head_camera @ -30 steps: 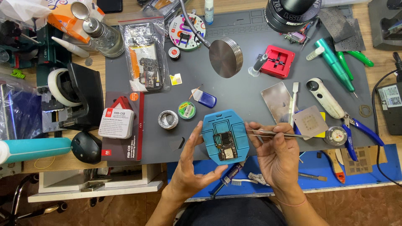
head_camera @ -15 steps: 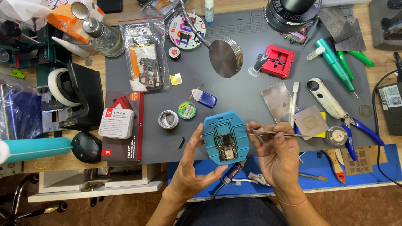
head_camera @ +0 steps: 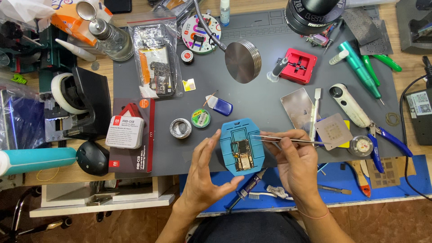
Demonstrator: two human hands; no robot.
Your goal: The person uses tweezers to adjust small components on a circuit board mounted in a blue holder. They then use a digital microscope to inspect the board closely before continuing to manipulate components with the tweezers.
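Centrally, left hand [head_camera: 207, 173] cups blue holder's [head_camera: 243, 146] edge — tweezers [head_camera: 288, 140] above.

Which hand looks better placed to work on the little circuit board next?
Probably the right hand: it holds tweezers aimed toward the circuit board. The left hand is empty, steadying the blue holder.
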